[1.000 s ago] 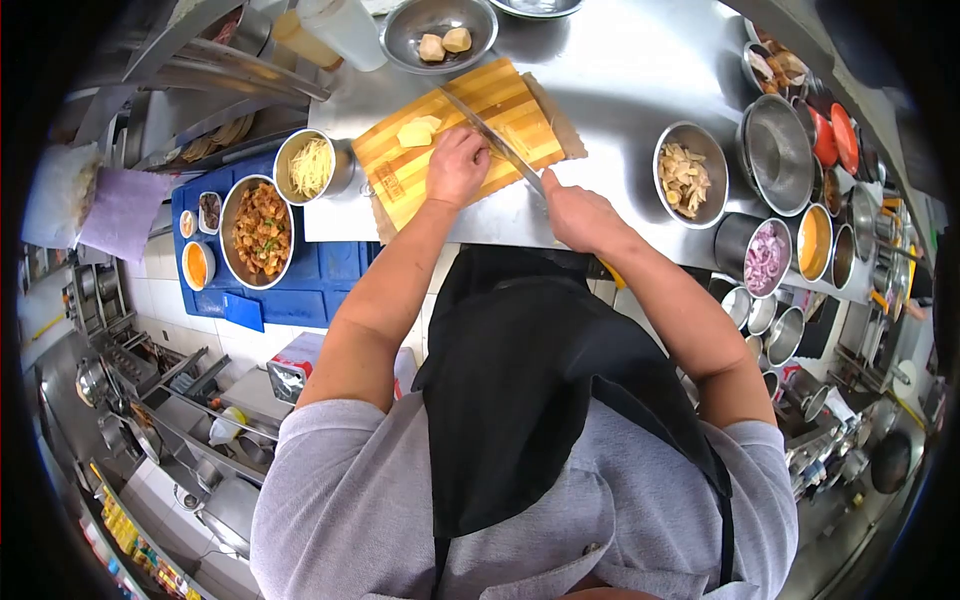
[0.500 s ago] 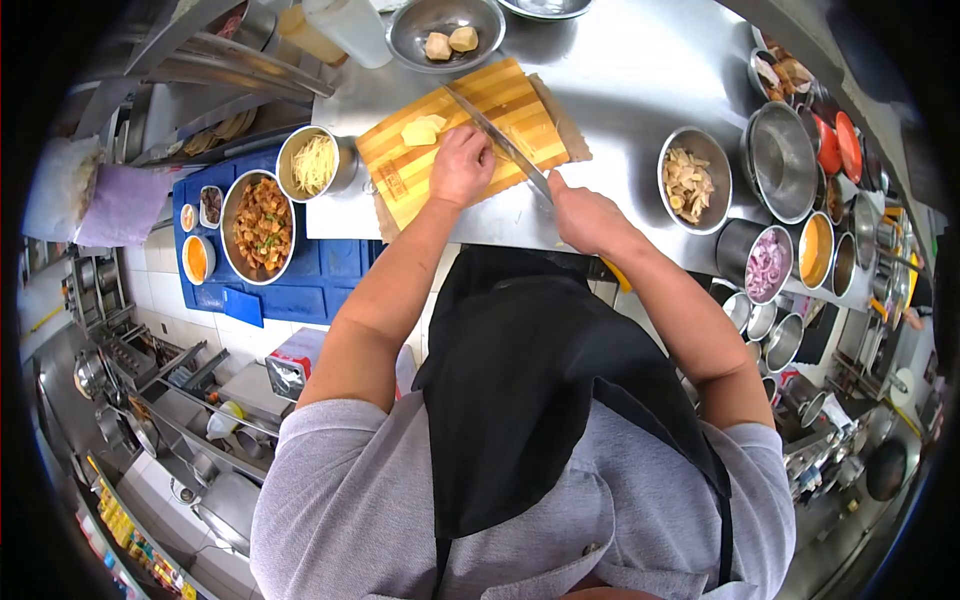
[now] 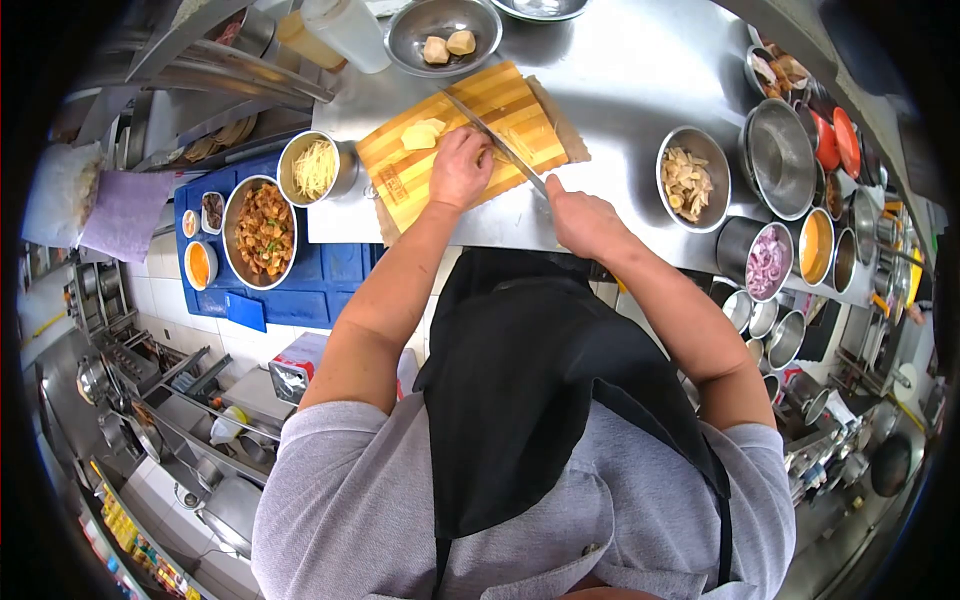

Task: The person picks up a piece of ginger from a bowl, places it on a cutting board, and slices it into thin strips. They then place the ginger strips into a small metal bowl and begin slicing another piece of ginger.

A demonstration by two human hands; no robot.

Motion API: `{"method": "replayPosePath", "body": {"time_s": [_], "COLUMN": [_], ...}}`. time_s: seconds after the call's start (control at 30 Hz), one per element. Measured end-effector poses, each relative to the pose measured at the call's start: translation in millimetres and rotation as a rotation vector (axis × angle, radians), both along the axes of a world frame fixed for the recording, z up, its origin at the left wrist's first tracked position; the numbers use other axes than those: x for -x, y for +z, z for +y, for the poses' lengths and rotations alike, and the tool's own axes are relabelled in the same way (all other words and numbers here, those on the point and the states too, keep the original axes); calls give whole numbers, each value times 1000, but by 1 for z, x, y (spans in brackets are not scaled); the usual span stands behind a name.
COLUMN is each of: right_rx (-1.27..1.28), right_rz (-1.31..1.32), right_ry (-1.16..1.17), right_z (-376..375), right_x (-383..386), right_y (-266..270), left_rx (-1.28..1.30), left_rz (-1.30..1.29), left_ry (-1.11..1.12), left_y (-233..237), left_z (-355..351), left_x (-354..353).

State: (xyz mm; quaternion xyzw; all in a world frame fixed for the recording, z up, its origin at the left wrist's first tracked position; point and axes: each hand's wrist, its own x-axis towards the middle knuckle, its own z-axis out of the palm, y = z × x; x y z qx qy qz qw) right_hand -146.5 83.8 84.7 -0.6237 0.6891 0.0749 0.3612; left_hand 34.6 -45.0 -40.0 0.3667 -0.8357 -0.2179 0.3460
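My right hand (image 3: 585,215) is closed round the handle of a long kitchen knife (image 3: 512,155). Its blade lies slantwise across a striped wooden cutting board (image 3: 400,185). Close beside the blade, my left hand (image 3: 462,168) presses down with curled fingers, and what is under them is hidden. Pale yellow slices (image 3: 422,134) are stacked on the board, left of my left hand. Thin pale strips (image 3: 520,145) lie on the far side of the blade. A brown cloth or paper (image 3: 560,120) shows from under the board.
Beyond the board, a metal bowl (image 3: 412,35) holds two peeled chunks. On the left stand a pot of pale shreds (image 3: 313,168) and a bowl of reddish-brown chunks (image 3: 262,232). To the right are bowls of pale slices (image 3: 687,183) and chopped purple onion (image 3: 768,262).
The knife and both hands have shifted only very slightly at the board. My left hand stays curled beside the blade, and the stacked slices stay where they were.
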Motion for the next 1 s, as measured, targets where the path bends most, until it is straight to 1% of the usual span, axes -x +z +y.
{"method": "replayPosePath", "body": {"time_s": [0.3, 0.43, 0.57, 0.67, 0.9, 1.0], "right_rx": [19, 13, 70, 41, -29, -16], "right_rz": [8, 13, 28, 43, 25, 15], "right_ry": [-11, 0, 1, -13, 1, -10], "right_z": [7, 7, 13, 10, 0, 5], "right_x": [-11, -11, -10, -9, -9, -13], "right_y": [-5, -6, -30, -22, 19, 6], "left_rx": [-7, 33, 62, 64, 71, 56], "left_rz": [18, 26, 22, 45, 18, 12], "left_ry": [1, -10, -10, -23, -15, -22], "left_y": [1, -1, -3, -4, -1, 0], "left_z": [0, -1, -1, -2, -2, -1], "left_x": [-1, -1, 0, -1, -1, -3]}}
